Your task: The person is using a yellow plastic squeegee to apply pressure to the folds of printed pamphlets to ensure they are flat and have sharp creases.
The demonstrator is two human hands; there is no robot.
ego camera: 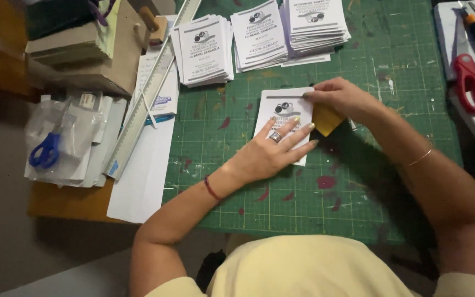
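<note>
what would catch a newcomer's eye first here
The two hands at the middle of the green cutting mat: the left hand lies flat on a small white printed pad, while the right hand holds a yellow-brown card at its right edge. Stacks of pads sit behind; red scissors lie far right.

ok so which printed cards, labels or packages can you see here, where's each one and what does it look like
Printed card: on the green cutting mat, white rectangle with dark print, under the left hand and right hand.
Three card stacks: top of the mat, same white rectangles with dark print.
Clear plastic bag: left, holding blue-handled scissors.
Small white box: beside the metal ruler, with a blue mark.
</note>
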